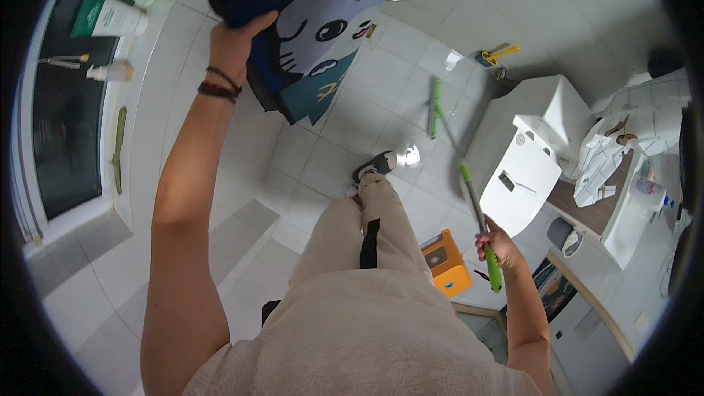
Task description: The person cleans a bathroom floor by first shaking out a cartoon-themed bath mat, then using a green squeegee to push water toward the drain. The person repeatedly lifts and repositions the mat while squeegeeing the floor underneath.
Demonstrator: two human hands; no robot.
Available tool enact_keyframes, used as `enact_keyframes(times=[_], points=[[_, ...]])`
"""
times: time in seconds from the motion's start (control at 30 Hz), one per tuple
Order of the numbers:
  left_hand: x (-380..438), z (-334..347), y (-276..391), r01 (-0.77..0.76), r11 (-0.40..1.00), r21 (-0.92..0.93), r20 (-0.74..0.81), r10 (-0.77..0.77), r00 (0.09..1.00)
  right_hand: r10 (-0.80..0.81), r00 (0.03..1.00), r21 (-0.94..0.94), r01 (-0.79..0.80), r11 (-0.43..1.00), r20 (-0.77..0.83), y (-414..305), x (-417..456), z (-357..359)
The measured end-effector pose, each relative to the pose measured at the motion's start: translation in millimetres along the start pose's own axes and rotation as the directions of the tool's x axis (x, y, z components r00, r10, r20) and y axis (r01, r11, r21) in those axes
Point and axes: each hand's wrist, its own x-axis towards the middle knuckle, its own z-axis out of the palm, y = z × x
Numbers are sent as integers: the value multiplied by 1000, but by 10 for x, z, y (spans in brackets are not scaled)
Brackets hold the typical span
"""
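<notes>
My left hand [236, 47] is raised and grips the edge of a dark blue floor mat [308, 38] with a cartoon cat face on it. The mat hangs out in front of me, and its top runs out of view. In my right hand [500, 245] is the green grip of a floor squeegee [473, 198] with a long metal pole. The green squeegee head [435, 110] rests on the wet tiled floor [357, 115], ahead of my shoe. Beside the pole stands a white toilet [520, 176], its lid down.
An orange step stool [454, 269] stands close to my leg. A yellow-handled brush [498, 56] is at the far wall. Tubes [110, 16] and a pump bottle [111, 71] line the windowsill at left. At right, a patterned cloth [632, 115] and a plastic bottle [648, 192] lie by a counter.
</notes>
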Motion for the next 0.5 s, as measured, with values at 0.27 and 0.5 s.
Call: enact_keyframes(times=[0.27, 0.5], points=[[-292, -62, 305, -211, 977, -35, -116, 206, 972, 93, 957, -677, 124, 726, 275, -231, 314, 767], [-191, 191, 711, -286, 949, -133, -145, 267, 953, 93, 867, -827, 428, 363, 490, -1009, 1732, 1258]])
